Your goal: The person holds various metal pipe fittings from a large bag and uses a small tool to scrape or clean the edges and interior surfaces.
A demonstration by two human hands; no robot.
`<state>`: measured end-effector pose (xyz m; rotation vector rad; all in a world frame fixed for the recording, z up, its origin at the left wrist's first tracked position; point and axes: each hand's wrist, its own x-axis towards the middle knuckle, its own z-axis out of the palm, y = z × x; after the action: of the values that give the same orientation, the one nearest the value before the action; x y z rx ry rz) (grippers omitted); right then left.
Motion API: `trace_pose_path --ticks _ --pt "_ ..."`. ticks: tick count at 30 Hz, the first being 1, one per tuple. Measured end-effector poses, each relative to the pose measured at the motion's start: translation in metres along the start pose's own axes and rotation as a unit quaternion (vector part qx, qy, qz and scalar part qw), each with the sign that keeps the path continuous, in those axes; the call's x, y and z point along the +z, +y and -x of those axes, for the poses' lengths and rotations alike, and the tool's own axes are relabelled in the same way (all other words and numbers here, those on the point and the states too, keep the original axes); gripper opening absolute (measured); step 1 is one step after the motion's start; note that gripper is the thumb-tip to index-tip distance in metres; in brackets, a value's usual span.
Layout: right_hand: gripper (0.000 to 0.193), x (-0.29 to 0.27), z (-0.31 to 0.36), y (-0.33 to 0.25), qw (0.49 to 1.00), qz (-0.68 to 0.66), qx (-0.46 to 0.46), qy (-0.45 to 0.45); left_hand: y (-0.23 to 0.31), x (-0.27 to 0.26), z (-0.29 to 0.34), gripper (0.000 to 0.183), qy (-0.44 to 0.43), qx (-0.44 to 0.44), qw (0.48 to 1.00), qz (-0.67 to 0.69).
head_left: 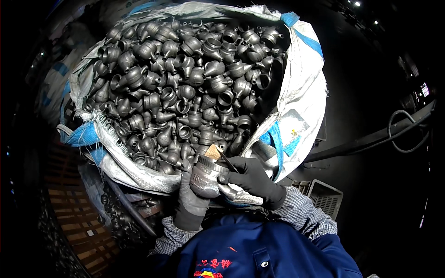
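Big woven sack (303, 99) is sitting ahead of the person, mouth open, piled full of metal fittings (185, 83). Left hand (191, 199) and right hand (252, 178) are meeting at the sack's near rim, one fitting (206, 176) lying between them, left hand under it, right hand on its right. Small brush (215, 153) is resting on the fitting's top. Plastic crate (324, 197) is sitting right of the hands, below the sack. Hose (408, 134) is looping far right.
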<state>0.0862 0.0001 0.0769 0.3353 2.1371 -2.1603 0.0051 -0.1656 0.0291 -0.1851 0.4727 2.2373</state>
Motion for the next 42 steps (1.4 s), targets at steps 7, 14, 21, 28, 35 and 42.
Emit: trace_pose_path --ticks 7,14,21,28,35,42 --pt "0.036 0.011 0.001 0.017 0.995 -0.066 0.042 0.068 -0.013 0.001 0.008 0.068 0.062 0.079 0.981 -0.165" --pt "0.039 0.017 -0.002 0.009 0.995 0.029 0.048 0.084 -0.019 -0.049 0.005 0.056 0.121 0.175 0.934 -0.288" --pt "0.038 0.003 0.002 0.031 0.996 -0.065 -0.047 0.035 -0.009 0.001 0.010 0.063 0.086 0.077 0.982 -0.148" --pt "0.038 0.013 0.000 0.025 0.980 0.020 -0.134 0.142 -0.008 -0.014 0.002 0.060 0.079 0.026 0.992 -0.093" --pt "0.045 0.003 0.002 0.026 0.994 -0.061 -0.067 0.062 -0.006 -0.035 -0.001 0.056 0.061 0.000 0.998 -0.016" --pt "0.047 0.006 -0.001 0.015 0.998 -0.002 -0.015 0.066 -0.013 -0.020 0.003 0.064 0.141 0.049 0.984 -0.094"
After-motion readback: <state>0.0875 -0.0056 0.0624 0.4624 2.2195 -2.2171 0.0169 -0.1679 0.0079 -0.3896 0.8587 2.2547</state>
